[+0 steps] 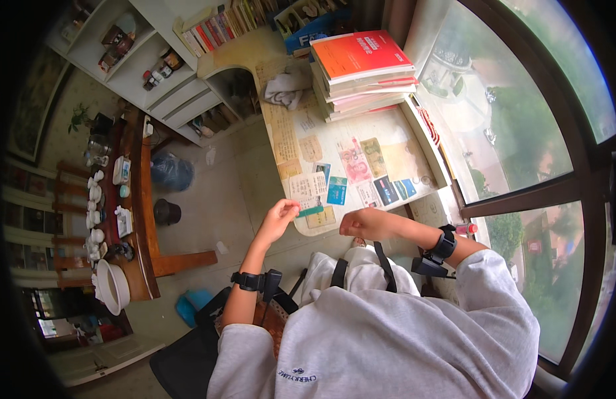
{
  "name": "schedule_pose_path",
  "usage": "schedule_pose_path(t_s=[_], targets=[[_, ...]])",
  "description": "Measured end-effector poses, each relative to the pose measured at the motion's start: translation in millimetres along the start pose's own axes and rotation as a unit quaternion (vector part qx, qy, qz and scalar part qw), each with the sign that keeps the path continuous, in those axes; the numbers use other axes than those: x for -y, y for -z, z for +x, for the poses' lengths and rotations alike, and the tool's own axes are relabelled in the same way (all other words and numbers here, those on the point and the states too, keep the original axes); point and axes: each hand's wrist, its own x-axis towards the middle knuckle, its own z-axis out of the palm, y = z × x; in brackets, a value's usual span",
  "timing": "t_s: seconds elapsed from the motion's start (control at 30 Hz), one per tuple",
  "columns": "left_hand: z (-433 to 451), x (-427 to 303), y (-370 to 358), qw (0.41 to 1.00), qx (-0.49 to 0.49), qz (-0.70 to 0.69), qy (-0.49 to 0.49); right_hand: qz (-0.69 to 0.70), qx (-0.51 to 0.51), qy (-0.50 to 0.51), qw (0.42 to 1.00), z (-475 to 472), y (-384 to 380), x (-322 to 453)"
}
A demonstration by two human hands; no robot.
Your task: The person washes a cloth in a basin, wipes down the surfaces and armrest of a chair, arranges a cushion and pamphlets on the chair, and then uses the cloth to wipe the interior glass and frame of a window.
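My left hand (279, 222) is at the front left corner of the white desk (308, 230), thumb and fingertips pinched on the end of a green-and-white card (310, 212). A sheet with handwriting (305, 184) lies just beyond that card, and a yellowish card (322, 218) is beside it. My right hand (365, 223) hovers by the front edge with its fingers curled; its palm is hidden. Between and beyond the hands lie a teal card (337, 190), a red banknote (355, 164), a greenish banknote (372, 155), a dark card (385, 190) and a blue-green card (404, 189).
A tall stack of books (362, 65) and a grey cloth (288, 89) occupy the desk's far end. A large window (517, 109) runs along the right. On the left, a wooden table (143, 214) carries cups and a white basin (113, 287). A dark bin (167, 212) stands on the floor.
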Motion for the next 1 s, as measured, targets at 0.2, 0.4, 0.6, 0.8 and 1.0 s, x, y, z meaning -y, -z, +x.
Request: schedule_pose_path(t_s=[0.2,0.4,0.6,0.8,1.0], targets=[[108,9,58,0.992,-0.024,0.127,0.006,0.033,-0.038,-0.024,0.998,19,14,-51],[304,-25,126,0.89,-0.017,0.406,-0.207,0.134,-0.18,-0.14,0.964,37,12,-34],[432,-36,140,0.825,0.068,0.552,-0.098,0.187,-0.31,-0.251,0.897,36,-30,7],[451,16,136,0.803,-0.002,0.585,-0.114,0.211,-0.374,-0.308,0.849,36,-85,28],[362,55,120,0.862,0.001,0.497,-0.1,0.217,-0.417,-0.261,0.843,44,-106,18]])
